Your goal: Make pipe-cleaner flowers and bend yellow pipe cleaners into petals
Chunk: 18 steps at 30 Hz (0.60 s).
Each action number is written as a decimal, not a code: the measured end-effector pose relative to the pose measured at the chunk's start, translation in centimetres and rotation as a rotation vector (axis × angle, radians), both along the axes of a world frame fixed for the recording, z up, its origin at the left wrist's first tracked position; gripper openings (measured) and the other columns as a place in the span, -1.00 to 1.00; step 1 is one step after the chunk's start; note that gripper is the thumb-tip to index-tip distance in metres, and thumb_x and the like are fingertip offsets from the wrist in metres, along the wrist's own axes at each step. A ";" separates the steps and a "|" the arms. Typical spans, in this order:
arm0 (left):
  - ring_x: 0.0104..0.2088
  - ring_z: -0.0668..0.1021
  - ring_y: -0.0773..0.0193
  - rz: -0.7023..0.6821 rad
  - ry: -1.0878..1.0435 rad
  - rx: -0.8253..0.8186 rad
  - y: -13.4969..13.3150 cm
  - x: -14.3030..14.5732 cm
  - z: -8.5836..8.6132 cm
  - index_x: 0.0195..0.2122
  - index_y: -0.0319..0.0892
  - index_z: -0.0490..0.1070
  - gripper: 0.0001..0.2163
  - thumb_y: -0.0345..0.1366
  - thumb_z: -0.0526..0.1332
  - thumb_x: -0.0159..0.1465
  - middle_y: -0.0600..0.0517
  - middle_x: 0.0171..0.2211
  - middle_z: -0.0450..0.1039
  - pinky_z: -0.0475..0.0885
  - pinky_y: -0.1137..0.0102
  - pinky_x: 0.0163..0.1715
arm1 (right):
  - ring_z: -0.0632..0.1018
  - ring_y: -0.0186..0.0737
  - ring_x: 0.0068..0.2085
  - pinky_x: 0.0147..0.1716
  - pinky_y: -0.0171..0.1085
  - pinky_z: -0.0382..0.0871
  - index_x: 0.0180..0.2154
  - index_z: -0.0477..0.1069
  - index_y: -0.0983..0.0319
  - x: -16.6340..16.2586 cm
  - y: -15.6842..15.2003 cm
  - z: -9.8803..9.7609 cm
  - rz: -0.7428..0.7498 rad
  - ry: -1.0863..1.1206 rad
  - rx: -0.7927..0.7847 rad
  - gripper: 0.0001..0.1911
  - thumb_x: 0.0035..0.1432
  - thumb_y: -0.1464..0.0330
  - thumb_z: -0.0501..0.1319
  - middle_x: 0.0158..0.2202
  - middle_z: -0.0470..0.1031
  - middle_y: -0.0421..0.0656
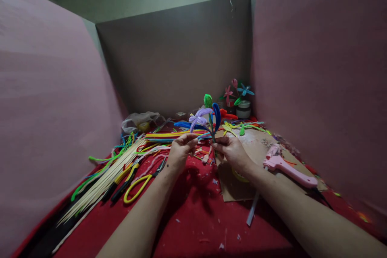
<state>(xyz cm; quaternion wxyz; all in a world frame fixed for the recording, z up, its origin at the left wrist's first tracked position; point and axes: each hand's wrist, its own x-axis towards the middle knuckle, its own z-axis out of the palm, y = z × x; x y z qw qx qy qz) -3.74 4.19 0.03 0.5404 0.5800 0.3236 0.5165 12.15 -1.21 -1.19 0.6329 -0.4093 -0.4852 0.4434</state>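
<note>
- Red cloth covers the boxed-in table.
- My right hand pinches the pipe-cleaner flower by its stem; it stands upright above my fingers.
- My left hand sits beside the stem, fingers curled on a loose strand.

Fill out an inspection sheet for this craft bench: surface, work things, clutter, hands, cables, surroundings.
Surface: red cloth strewn with small scraps; cardboard sheet on its right side.
Work things: pipe-cleaner flower with lilac, green and blue loops, held upright between both hands.
Clutter: bundle of wooden sticks, yellow-handled scissors, loose pipe cleaners, pink glue gun, finished flowers in a pot, crumpled plastic bag.
Hands: left hand and right hand both pinch the flower's stem.
Cables: dark cord trails from the glue gun.
Surroundings: pink partition boards on three sides.
</note>
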 end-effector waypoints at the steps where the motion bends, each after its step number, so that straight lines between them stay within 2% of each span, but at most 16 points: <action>1: -0.65 0.34 0.46 -0.025 0.014 0.003 -0.4 0.3 0.0 -0.35 -0.25 0.47 -0.74 -0.27 0.36 -0.07 0.09 -0.58 0.39 0.22 0.53 -0.64 | 0.24 -0.44 -0.63 -0.64 -0.39 0.07 -0.57 0.46 0.30 -0.2 -0.1 0.1 0.019 -0.007 0.004 -0.83 -0.24 0.31 0.32 -0.67 0.37 -0.26; 3: -0.61 0.35 0.44 -0.046 0.040 0.013 -1.1 0.8 0.1 -0.34 -0.23 0.49 -0.76 -0.25 0.34 -0.04 0.06 -0.54 0.42 0.22 0.51 -0.60 | 0.22 -0.45 -0.66 -0.67 -0.39 0.05 -0.57 0.46 0.29 -0.6 -0.5 0.1 0.059 -0.032 -0.011 -0.85 -0.19 0.31 0.29 -0.69 0.37 -0.26; 6: -0.58 0.33 0.41 -0.052 0.139 0.080 -2.0 1.2 0.5 -0.48 -0.23 0.50 -0.85 -0.24 0.30 0.03 0.06 -0.57 0.39 0.21 0.47 -0.54 | 0.22 -0.45 -0.68 -0.68 -0.39 0.06 -0.57 0.46 0.28 -1.3 -0.8 0.1 0.074 -0.055 -0.055 -0.88 -0.19 0.33 0.27 -0.70 0.38 -0.28; 8: -0.56 0.32 0.38 -0.016 0.196 0.132 -2.4 1.3 0.7 -0.58 -0.23 0.47 -0.84 -0.24 0.28 0.05 0.08 -0.61 0.36 0.19 0.46 -0.52 | 0.26 -0.44 -0.67 -0.67 -0.40 0.09 -0.56 0.47 0.29 -1.5 -0.9 0.1 0.098 -0.074 -0.076 -0.88 -0.21 0.35 0.28 -0.68 0.40 -0.26; 11: -0.57 0.33 0.35 0.056 0.220 0.169 -2.5 1.4 0.7 -0.62 -0.21 0.44 -0.79 -0.23 0.24 0.09 0.08 -0.64 0.34 0.19 0.44 -0.51 | 0.30 -0.41 -0.64 -0.65 -0.39 0.14 -0.56 0.44 0.30 -1.4 -1.0 0.2 0.134 -0.118 -0.071 -0.83 -0.15 0.30 0.27 -0.66 0.40 -0.24; 13: -0.54 0.37 0.32 0.084 0.249 0.197 -2.5 1.4 0.6 -0.59 -0.20 0.47 -0.79 -0.23 0.21 0.11 0.06 -0.62 0.38 0.23 0.43 -0.48 | 0.30 -0.42 -0.64 -0.65 -0.38 0.14 -0.58 0.39 0.30 -1.2 -1.0 0.3 0.045 -0.111 -0.010 -0.78 -0.12 0.25 0.27 -0.67 0.35 -0.26; 15: -0.48 0.43 0.27 0.108 0.280 0.219 -2.5 1.6 0.5 -0.55 -0.20 0.50 -0.82 -0.25 0.21 0.12 0.03 -0.57 0.44 0.28 0.41 -0.42 | 0.29 -0.43 -0.63 -0.65 -0.39 0.14 -0.55 0.35 0.28 -1.1 -0.9 0.5 -0.105 -0.062 0.080 -0.75 -0.12 0.23 0.29 -0.65 0.31 -0.28; 18: -0.47 0.45 0.25 0.133 0.264 0.235 -2.9 2.1 0.5 -0.56 -0.19 0.51 -0.86 -0.29 0.23 0.09 0.03 -0.56 0.47 0.31 0.40 -0.39 | 0.31 -0.42 -0.58 -0.62 -0.39 0.18 -0.39 0.34 0.25 -1.3 -0.9 0.7 -0.201 0.039 0.191 -0.72 -0.15 0.27 0.33 -0.57 0.33 -0.30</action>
